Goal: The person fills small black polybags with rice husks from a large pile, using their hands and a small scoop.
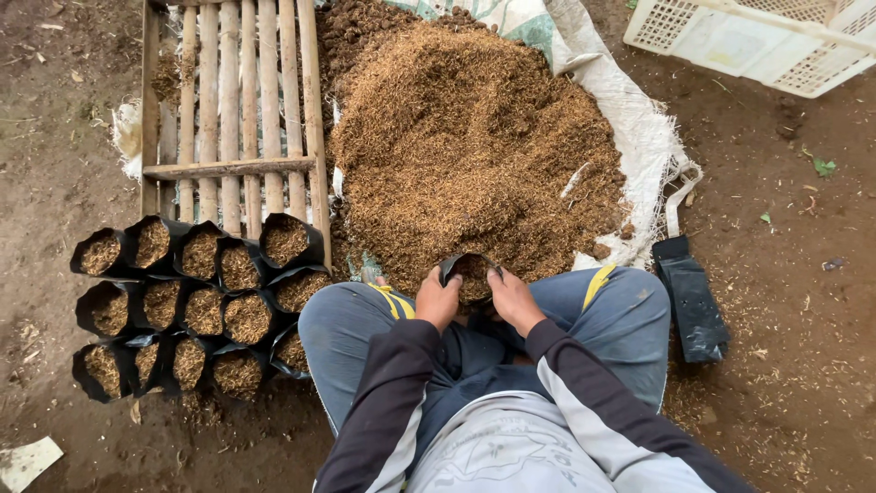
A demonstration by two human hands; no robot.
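Between the knees, at the near edge of the brown husk heap, the small black plastic grow bag stands mouth-up, pinched at its rim by left hand and right hand equally close.

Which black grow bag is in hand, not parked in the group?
The black bag between the knees, gripped by left hand and right hand; the other filled bags stand untouched at left.

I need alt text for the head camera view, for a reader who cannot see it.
Seated on bare soil, a person's left hand and right hand hold open a small black bag at the edge of a brown husk pile. Filled black bags stand in rows to their left.
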